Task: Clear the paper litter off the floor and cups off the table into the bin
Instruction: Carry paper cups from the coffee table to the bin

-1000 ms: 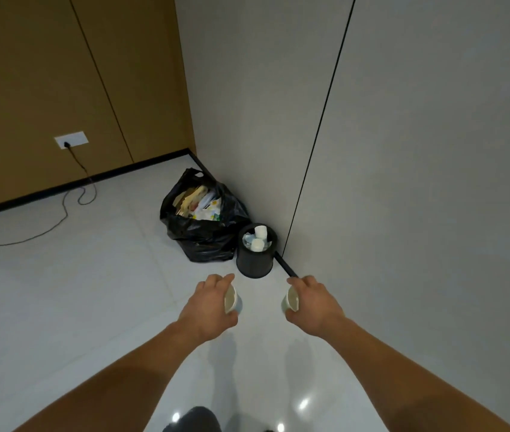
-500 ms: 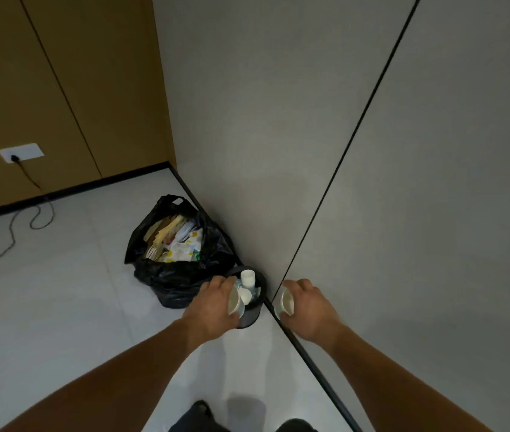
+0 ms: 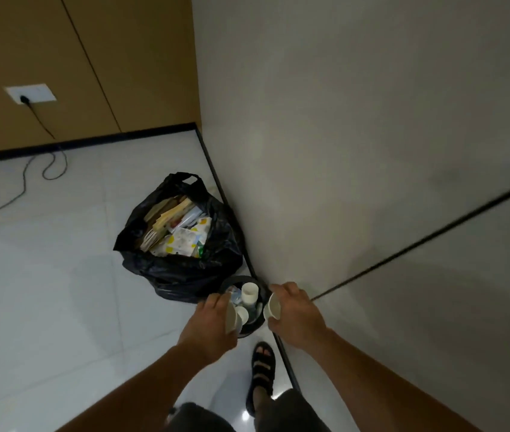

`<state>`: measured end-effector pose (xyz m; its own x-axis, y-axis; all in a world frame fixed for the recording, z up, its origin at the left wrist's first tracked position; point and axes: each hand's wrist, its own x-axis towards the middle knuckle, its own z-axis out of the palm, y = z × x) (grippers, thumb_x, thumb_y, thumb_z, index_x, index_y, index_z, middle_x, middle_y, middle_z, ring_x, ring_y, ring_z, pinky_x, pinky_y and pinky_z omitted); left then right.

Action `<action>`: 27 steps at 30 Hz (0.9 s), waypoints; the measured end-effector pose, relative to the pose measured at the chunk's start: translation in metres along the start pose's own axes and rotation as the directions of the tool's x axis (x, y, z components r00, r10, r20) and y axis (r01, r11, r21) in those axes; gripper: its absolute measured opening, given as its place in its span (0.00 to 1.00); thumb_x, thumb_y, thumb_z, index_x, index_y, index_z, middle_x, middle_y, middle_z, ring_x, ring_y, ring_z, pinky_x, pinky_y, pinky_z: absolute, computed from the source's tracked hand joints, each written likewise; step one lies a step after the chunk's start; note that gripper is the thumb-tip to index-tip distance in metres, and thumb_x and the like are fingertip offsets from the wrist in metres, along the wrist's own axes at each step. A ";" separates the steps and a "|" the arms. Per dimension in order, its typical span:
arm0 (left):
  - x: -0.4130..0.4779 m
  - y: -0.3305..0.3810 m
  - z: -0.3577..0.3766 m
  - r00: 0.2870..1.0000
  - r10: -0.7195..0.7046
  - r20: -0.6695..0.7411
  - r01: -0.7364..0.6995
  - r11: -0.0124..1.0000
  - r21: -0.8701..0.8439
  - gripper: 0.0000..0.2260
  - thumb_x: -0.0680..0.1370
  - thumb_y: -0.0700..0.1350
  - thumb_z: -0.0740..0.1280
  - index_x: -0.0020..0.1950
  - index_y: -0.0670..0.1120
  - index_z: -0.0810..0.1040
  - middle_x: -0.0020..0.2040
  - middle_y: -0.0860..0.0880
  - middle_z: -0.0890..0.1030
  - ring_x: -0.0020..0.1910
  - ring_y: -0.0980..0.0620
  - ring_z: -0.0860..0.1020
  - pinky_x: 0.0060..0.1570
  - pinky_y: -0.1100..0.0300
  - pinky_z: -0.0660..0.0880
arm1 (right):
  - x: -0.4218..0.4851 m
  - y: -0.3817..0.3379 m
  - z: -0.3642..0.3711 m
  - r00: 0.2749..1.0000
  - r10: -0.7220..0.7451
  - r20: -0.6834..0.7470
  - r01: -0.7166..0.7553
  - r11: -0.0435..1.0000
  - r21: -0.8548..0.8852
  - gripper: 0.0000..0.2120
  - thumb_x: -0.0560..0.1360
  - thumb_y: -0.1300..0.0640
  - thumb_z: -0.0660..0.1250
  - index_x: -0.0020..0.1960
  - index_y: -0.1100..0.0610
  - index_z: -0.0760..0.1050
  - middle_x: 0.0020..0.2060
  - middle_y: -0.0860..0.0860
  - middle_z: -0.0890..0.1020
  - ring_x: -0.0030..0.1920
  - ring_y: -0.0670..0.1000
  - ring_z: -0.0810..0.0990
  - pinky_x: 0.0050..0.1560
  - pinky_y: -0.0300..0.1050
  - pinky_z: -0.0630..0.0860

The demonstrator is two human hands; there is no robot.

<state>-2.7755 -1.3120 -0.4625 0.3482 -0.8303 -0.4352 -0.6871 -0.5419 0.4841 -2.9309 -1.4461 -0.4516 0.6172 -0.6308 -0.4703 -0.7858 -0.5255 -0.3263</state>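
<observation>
Holding cups (image 3: 271,310) at bin rim (image 3: 240,278)

Floor (image 3: 45,307): pale tile, glossy, light glints. Bin bag (image 3: 185,272): thin black plastic, crinkled sheen. Cups (image 3: 250,293): white paper, matt. Bin (image 3: 238,279): dark, smooth, probably plastic. Walls (image 3: 341,151): matt grey; panels (image 3: 60,42) wood-look.

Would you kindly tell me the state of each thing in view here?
Left hand: grips a paper cup over the bin.
Right hand: grips a second cup, tilted, at the bin's rim.
Bin: open, cups already inside.
Black bag: open, stuffed with paper.
Plug: in the wall socket.
</observation>
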 end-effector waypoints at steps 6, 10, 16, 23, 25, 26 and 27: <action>0.083 -0.015 0.079 0.987 -0.157 0.020 0.158 0.974 -0.162 0.37 0.71 0.55 0.69 0.76 0.52 0.56 0.72 0.53 0.62 0.65 0.53 0.65 0.65 0.60 0.68 | 0.116 0.040 0.032 0.996 -0.038 0.085 0.041 0.999 -0.029 0.34 0.73 0.47 0.69 0.75 0.48 0.59 0.69 0.49 0.65 0.65 0.53 0.67 0.59 0.44 0.70; 0.148 -0.042 0.151 0.974 -0.222 0.048 0.227 0.948 -0.221 0.37 0.73 0.55 0.67 0.77 0.51 0.52 0.74 0.53 0.59 0.68 0.51 0.62 0.68 0.58 0.65 | 0.196 0.063 0.080 0.991 -0.048 0.128 0.054 0.997 -0.050 0.34 0.74 0.48 0.69 0.76 0.49 0.58 0.70 0.50 0.64 0.66 0.53 0.67 0.59 0.44 0.71; 0.221 -0.094 0.249 0.950 -0.312 -0.003 0.303 0.923 -0.236 0.38 0.73 0.54 0.69 0.77 0.52 0.53 0.72 0.53 0.61 0.67 0.52 0.62 0.66 0.60 0.64 | 0.293 0.090 0.170 0.981 -0.058 0.187 0.070 0.996 -0.057 0.35 0.74 0.50 0.69 0.77 0.49 0.58 0.71 0.50 0.63 0.68 0.53 0.66 0.64 0.46 0.70; 0.252 -0.126 0.337 0.957 -0.287 -0.032 0.281 0.951 -0.132 0.39 0.73 0.53 0.70 0.78 0.50 0.53 0.75 0.49 0.61 0.70 0.47 0.63 0.67 0.56 0.65 | 0.355 0.117 0.248 0.958 -0.102 0.266 0.132 0.987 -0.096 0.35 0.74 0.50 0.70 0.76 0.49 0.59 0.72 0.52 0.62 0.70 0.55 0.65 0.64 0.47 0.68; 0.255 -0.129 0.344 0.958 -0.283 -0.039 0.279 0.956 -0.088 0.39 0.69 0.51 0.73 0.76 0.49 0.60 0.72 0.46 0.66 0.67 0.44 0.68 0.62 0.52 0.70 | 0.355 0.123 0.265 0.949 -0.100 0.300 0.137 0.985 -0.103 0.36 0.73 0.50 0.71 0.76 0.50 0.60 0.71 0.52 0.64 0.69 0.56 0.67 0.64 0.48 0.69; 0.256 -0.132 0.346 0.956 -0.285 -0.064 0.280 0.957 -0.078 0.39 0.66 0.50 0.76 0.74 0.48 0.65 0.69 0.44 0.71 0.64 0.43 0.71 0.58 0.50 0.73 | 0.354 0.126 0.272 0.946 -0.105 0.307 0.144 0.983 -0.110 0.36 0.73 0.50 0.72 0.76 0.50 0.60 0.70 0.53 0.64 0.68 0.57 0.67 0.64 0.49 0.70; 0.257 -0.136 0.349 0.952 -0.286 -0.109 0.279 0.957 -0.073 0.39 0.64 0.49 0.78 0.72 0.47 0.68 0.67 0.43 0.74 0.61 0.41 0.73 0.55 0.49 0.75 | 0.353 0.129 0.278 0.945 -0.113 0.308 0.156 0.981 -0.119 0.36 0.73 0.50 0.71 0.76 0.49 0.60 0.70 0.52 0.65 0.68 0.57 0.67 0.64 0.49 0.70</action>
<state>-2.8148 -1.4057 -0.9049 0.5975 -0.6498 -0.4699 -0.5144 -0.7601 0.3970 -2.8262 -1.5778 -0.8878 0.6588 -0.3610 -0.6601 -0.6694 -0.6816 -0.2953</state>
